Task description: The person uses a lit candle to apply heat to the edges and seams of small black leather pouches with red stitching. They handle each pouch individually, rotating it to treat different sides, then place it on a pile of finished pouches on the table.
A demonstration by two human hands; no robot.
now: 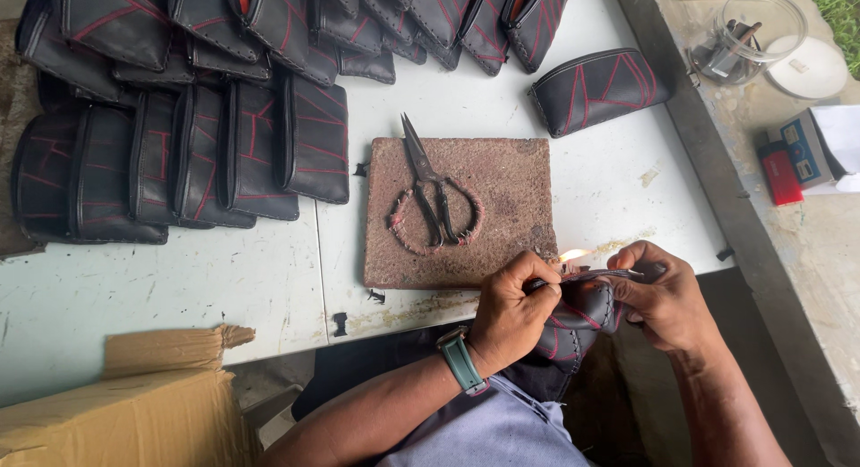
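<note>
Left hand (511, 310) gripping lit lighter (563, 266), right hand (663, 297) clutching black pouch (582, 319), scissors (430, 194) beyond

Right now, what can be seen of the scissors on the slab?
The scissors look like dark metal, with long narrow blades and two big loop handles wrapped in reddish cord. They lie flat and shut on the rough brown slab, tips pointing up-left toward the rows of black pouches, handles toward the person. Nothing but the slab touches them; both hands are off them, at its near edge.

Left hand (512, 313): fingers curled, pinching, wrist bent inward.
Right hand (661, 295): fingers closed in a grip, forearm angled up.
</note>
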